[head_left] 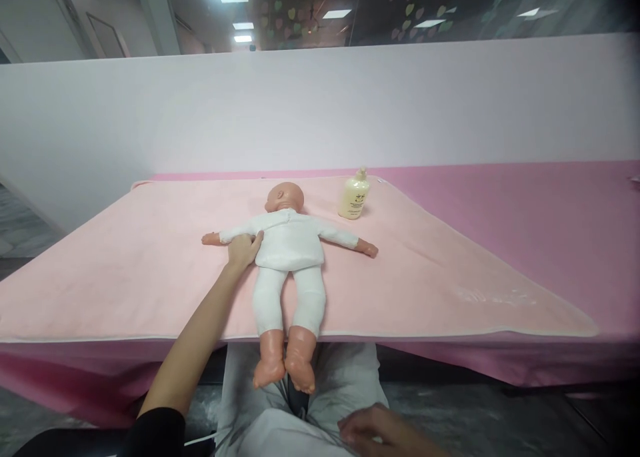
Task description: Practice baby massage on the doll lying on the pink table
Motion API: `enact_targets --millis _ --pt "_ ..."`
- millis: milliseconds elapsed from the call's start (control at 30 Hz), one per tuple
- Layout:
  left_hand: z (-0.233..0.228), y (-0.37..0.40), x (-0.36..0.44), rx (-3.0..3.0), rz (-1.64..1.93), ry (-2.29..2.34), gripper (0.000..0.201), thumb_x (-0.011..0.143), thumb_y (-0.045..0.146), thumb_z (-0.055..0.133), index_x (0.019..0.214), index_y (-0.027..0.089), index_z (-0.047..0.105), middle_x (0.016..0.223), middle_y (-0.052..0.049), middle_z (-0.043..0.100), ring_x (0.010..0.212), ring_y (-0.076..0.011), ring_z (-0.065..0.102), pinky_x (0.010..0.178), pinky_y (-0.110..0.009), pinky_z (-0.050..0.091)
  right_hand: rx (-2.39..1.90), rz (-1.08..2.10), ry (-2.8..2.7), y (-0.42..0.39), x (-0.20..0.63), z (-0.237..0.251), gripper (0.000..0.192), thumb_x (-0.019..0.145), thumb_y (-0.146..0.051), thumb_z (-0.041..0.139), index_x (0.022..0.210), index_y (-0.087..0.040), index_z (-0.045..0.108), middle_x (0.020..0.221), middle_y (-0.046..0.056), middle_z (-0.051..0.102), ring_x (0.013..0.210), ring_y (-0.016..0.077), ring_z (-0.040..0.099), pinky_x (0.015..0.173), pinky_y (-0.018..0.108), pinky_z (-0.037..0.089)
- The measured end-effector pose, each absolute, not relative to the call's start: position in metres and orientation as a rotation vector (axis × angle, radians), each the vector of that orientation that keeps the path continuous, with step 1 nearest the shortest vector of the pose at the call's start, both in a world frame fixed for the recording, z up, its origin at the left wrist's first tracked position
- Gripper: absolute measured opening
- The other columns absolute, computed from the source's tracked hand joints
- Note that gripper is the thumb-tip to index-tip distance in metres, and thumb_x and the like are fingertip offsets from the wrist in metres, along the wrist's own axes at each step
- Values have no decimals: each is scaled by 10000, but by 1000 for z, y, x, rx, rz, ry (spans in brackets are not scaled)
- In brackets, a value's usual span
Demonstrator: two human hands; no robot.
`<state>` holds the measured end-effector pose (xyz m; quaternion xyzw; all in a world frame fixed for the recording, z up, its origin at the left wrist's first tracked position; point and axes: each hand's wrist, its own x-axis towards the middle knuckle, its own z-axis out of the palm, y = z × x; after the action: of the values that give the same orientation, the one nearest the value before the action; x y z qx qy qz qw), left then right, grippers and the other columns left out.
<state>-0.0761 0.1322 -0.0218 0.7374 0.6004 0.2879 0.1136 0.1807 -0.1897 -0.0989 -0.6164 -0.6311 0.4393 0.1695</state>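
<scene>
A baby doll [290, 240] with a white cloth body lies on a pink towel [400, 290], its head turned to the left. Its arms are spread out, and its bare feet hang past the towel's front edge. My left hand [243, 250] is closed on the doll's left-hand side below the arm, thumb on the torso; the other fingers are partly hidden. Low over my lap, my right hand [373, 430] is loosely bent, a gap between thumb and fingers, with nothing visible in it. A pale yellow pump bottle [354, 197] stands right of the doll's head.
Under the towel, a darker pink cover [550, 224] spreads over the table and drapes down its front. A white partition [320, 110] rises along the back edge, with dark glass above it. My legs [350, 377] in light trousers are below the front edge.
</scene>
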Motion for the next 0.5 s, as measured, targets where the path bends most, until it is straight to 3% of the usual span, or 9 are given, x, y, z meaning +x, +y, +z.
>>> enact_targets --millis 133,233,367,500 --pt "-19 132 -77 2162 864 1735 614 916 608 305 513 202 526 565 -101 597 591 -228 571 644 -337 389 -1358 1478 -1303 -146 187 -27 498 780 -641 586 895 -196 779 964 147 738 894 291 701 920 452 550" --pt "-21 133 -75 2024 1013 1526 588 905 616 353 570 180 561 668 -96 658 699 -231 615 709 -342 430 -1094 1339 -778 -100 186 -12 376 829 -453 615 998 -134 718 1132 166 694 1108 253 650 1064 399 467" --pt "-22 134 -69 1716 1137 1066 452 877 564 495 951 150 660 1098 -114 701 1059 -246 622 923 -347 464 -1013 1585 -388 -40 175 -23 324 924 -336 456 1045 -92 633 1211 204 636 1109 203 653 996 333 530" --pt "-22 131 -63 1477 1029 749 521 864 492 584 1276 175 541 1331 -144 594 1184 -246 588 1005 -368 471 -1002 1591 -328 -2 163 -30 268 937 -272 432 1071 -86 573 1144 192 639 1043 177 667 876 281 583"
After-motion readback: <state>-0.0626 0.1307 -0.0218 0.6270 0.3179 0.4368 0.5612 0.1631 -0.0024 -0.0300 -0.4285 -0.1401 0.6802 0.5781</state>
